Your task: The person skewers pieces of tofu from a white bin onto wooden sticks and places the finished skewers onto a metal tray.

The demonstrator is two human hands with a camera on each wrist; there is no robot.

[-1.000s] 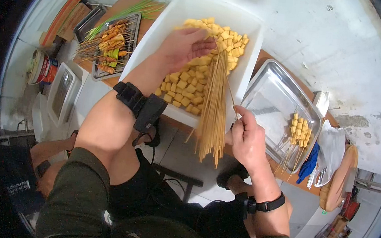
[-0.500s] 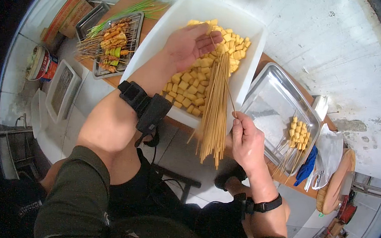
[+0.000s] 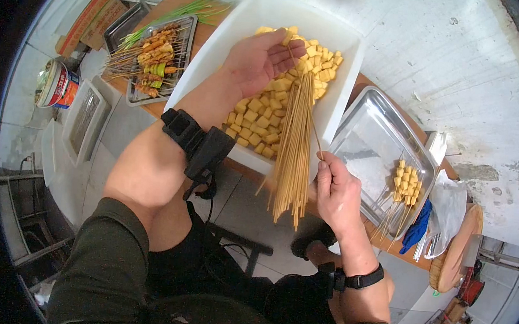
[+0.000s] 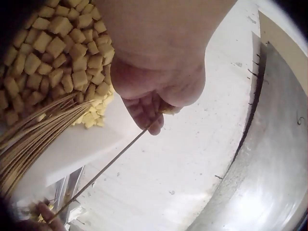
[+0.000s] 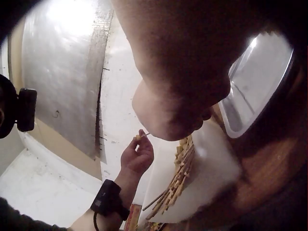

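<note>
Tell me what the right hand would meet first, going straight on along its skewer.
Most likely the yellow cube pinched in the left hand: the skewer leads from the right hand to it. Depth is unclear, though, and the stick bundle near that line might be brushed first.

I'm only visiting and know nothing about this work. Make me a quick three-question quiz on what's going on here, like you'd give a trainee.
1. Open question: what is the left hand pinching?
2. True or false: the right hand is empty.
3. Fill in the blank: the loaded skewers, threaded with yellow cubes, lie in the metal tray on the person's ____ side.

Key:
1. A yellow piece, at one end of a single skewer.
2. False; it pinches the other end of that skewer.
3. Right.
</note>
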